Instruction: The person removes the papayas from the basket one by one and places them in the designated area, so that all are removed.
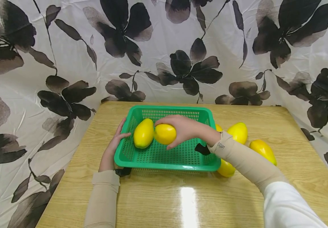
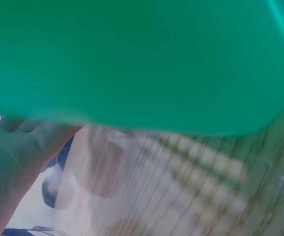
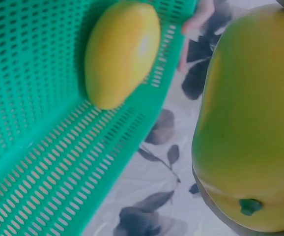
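My right hand (image 1: 185,128) grips a yellow mango (image 1: 165,134) above the inside of a green plastic basket (image 1: 166,166). In the right wrist view, that held mango (image 3: 252,123) looms large at the right, its small green stem nub showing. A second mango (image 1: 143,133) lies at the left end of the basket. My left hand (image 1: 114,144) holds the basket's left rim, thumb over the edge and fingers along the outside. The left wrist view shows the basket wall (image 2: 132,64) close up, with part of the left hand (image 2: 21,152) beside it.
To the right of the basket, several more mangoes lie on the wooden table (image 1: 152,199), among them one at the back (image 1: 239,132), one farther right (image 1: 263,151) and one near the front corner (image 1: 226,168). A floral cloth (image 1: 158,91) hangs behind the table.
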A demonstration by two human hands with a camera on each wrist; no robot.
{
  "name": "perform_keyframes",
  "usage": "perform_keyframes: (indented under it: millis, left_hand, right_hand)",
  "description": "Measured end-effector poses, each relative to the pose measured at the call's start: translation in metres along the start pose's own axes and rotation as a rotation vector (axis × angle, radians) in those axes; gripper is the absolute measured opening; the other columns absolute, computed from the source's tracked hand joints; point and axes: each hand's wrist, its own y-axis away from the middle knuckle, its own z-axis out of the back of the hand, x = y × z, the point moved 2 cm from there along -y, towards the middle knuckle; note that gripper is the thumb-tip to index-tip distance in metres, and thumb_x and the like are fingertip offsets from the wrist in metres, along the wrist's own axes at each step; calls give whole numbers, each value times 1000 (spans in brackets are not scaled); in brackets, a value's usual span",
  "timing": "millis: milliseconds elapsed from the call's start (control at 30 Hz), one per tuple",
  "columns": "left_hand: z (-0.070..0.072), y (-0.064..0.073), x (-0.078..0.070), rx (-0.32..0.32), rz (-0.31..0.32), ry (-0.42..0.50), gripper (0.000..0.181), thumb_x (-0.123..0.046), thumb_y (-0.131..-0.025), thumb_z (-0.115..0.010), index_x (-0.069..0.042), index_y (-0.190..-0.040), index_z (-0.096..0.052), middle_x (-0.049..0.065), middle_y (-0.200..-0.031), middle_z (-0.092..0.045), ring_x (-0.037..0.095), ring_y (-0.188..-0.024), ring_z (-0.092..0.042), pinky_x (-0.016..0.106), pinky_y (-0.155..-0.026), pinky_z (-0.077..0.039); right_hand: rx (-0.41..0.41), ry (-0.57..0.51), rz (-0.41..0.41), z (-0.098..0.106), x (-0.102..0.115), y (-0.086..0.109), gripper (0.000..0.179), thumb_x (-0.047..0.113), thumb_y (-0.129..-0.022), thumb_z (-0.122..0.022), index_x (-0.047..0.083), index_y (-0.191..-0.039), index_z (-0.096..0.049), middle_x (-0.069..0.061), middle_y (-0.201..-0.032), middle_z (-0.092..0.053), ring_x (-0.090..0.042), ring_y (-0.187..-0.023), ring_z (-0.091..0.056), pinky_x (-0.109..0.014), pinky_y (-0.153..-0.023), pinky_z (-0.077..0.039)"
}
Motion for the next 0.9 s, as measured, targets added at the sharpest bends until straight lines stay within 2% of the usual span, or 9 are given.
perform_keyframes:
  millis: [167,367,433,500,667,833,900]
  left_hand:
    - [0,0,1,3,-12,-2,73,2,-93,-37,-22,-148,4,1,-153,6,27,-136,-12,43,-106,-21]
    - [-1,2,0,11,-24,3,72,2,-93,-37,-22,-148,2,3,-153,2,27,-136,-15,25,-96,-35]
    - [-2,2,-1,11,-28,-3,72,2,-93,-38,-23,-148,1,3,-153,2,27,-135,-15,23,-93,-37]
    - [-2,3,-2,11,-28,-15,72,1,-93,-38,-24,-148,2,2,-153,5,28,-136,-14,27,-96,-35]
    - [-2,1,-3,2,-31,-46,73,-1,-93,-40,-24,-148,2,1,-153,9,27,-137,-8,43,-105,-22]
    - [-3,2,-2,13,-17,1,74,1,-93,-39,-23,-148,3,5,-153,1,29,-136,-14,41,-105,-24]
    - [-5,5,-7,3,-19,-22,73,1,-92,-39,-20,-148,3,6,-153,3,29,-137,-9,44,-107,-20]
  right_hand:
    - [-22,-1,-27,8,0,11,78,32,-58,-85,18,-127,-51,1,-123,-55,-18,-104,-50,-38,-82,-43]
    - [-70,19,-79,18,-3,33,78,34,-57,-85,22,-126,-51,2,-121,-55,-18,-103,-51,-43,-84,-39]
    - [-91,20,-87,21,-5,42,78,33,-57,-85,20,-126,-51,1,-121,-55,-19,-104,-51,-44,-85,-39]
    - [-111,13,-101,22,-8,51,79,31,-57,-86,18,-127,-51,0,-121,-55,-20,-104,-51,-44,-84,-39]
    - [-141,-17,-130,24,-16,76,81,30,-57,-86,16,-128,-50,-3,-122,-54,-23,-105,-50,-44,-81,-44]
    - [-173,-15,-172,25,-22,99,83,32,-57,-86,16,-129,-49,-3,-124,-53,-23,-104,-50,-44,-79,-44]
    - [-185,-10,-190,25,-24,108,83,32,-56,-86,16,-129,-49,-2,-123,-54,-22,-101,-51,-43,-79,-44]
